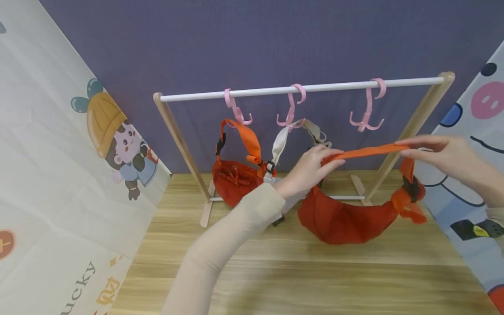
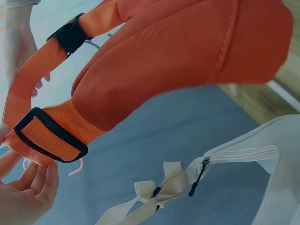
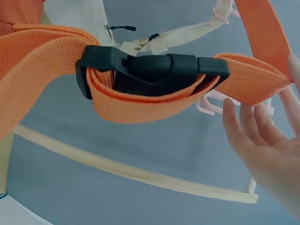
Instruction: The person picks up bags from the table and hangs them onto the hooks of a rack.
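A red-orange crescent sling bag [image 1: 348,221] hangs low over the wooden floor surface. Its orange strap [image 1: 366,151] is stretched nearly level between both hands. My left hand [image 1: 309,170] pinches the strap's left end, beside a black slider buckle [image 2: 51,136] seen in the left wrist view. At the other end, the right hand [image 1: 445,153] grips the strap between thumb and fingers. A black clip buckle [image 3: 154,70] shows close up in the right wrist view, with webbing looped through it. Behind and above the strap is the right-hand pink hook [image 1: 367,111].
A white bar [image 1: 334,87] on a wooden rack carries the pink hooks. A second red bag [image 1: 232,181] hangs from the left hook [image 1: 238,109], and a cream bag's strap [image 1: 280,142] loops over the middle hook [image 1: 290,107]. Printed sheets flank both sides; a blue-grey wall stands behind.
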Tool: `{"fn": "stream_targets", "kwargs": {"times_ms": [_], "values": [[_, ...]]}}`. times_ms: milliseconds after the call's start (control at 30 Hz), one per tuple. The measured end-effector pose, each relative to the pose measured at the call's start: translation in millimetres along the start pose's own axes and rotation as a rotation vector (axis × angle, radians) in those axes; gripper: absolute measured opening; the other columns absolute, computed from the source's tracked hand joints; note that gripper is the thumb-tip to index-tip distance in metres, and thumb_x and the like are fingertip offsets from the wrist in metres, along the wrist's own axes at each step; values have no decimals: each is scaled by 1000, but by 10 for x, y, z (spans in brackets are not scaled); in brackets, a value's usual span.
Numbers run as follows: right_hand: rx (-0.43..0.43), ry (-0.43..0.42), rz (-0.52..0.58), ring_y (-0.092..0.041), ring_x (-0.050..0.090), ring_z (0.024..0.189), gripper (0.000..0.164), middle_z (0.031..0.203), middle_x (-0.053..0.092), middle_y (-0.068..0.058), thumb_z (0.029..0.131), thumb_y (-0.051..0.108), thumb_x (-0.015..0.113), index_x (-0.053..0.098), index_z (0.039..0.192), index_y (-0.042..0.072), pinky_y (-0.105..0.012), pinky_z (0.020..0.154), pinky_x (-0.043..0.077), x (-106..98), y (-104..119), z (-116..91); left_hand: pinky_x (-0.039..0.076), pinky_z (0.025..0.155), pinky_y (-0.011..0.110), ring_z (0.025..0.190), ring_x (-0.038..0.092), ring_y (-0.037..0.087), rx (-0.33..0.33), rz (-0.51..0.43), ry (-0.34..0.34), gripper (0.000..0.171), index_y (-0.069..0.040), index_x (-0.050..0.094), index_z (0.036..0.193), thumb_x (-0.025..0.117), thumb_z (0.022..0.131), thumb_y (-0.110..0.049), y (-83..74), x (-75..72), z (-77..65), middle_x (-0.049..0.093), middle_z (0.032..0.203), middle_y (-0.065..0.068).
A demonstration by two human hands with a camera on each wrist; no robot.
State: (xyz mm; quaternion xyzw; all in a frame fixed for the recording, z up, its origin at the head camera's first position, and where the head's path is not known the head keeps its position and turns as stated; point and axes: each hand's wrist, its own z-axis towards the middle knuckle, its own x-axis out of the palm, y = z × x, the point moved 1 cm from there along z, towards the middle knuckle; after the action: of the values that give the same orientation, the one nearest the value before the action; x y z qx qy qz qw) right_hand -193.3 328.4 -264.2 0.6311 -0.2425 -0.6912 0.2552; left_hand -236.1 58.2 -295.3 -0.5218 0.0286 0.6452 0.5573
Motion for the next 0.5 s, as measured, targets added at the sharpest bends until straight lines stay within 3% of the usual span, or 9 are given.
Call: {"fn": "stream_targets", "kwargs": {"times_ms": [67,133,200,267,300,433,500], "values": [[-16,-13,-10,-16,35,98,51,94,51,16,84,39,56,51,121,6,-68,82,20,-30,15,32,36,70,13,83,48,10,2,-7,-12,33,-11,59,116,54,87,-28,-4,-25,43,57,97,0],[-23,-29,-29,-13,34,94,51,87,48,24,84,39,57,52,121,6,-68,81,22,-62,20,63,36,70,13,83,47,9,4,-1,-22,33,-11,59,115,55,87,-28,-6,-42,86,58,95,-1],[-30,-24,-38,-22,35,99,52,87,48,25,84,39,55,50,122,4,-68,81,21,-91,36,89,36,68,13,80,47,9,-12,-4,-21,33,-11,59,115,55,87,-27,-8,-55,126,58,94,-1],[-34,-21,-46,-23,36,99,52,84,49,26,85,40,55,50,124,6,-68,81,22,-124,46,116,36,68,12,81,47,9,-32,-3,-22,33,-12,59,116,56,87,-27,-9,-68,163,57,95,-1],[-34,-15,-37,-16,36,96,52,79,45,32,85,39,55,50,124,6,-68,82,21,-140,50,132,36,68,12,81,47,8,-44,-3,-22,33,-12,59,116,56,87,-27,-10,-74,180,57,95,-1],[-59,-5,-14,2,35,83,47,75,50,32,86,36,54,50,124,8,-69,83,20,-200,78,211,35,67,12,80,47,8,-73,-6,-42,33,-13,59,116,55,87,-28,-16,-100,243,56,94,-1],[-69,0,-8,3,36,82,46,75,50,32,87,35,53,51,124,8,-69,83,19,-227,101,260,36,66,12,79,47,8,-79,-19,-61,33,-12,59,115,56,87,-28,-16,-111,270,56,93,0]]}}
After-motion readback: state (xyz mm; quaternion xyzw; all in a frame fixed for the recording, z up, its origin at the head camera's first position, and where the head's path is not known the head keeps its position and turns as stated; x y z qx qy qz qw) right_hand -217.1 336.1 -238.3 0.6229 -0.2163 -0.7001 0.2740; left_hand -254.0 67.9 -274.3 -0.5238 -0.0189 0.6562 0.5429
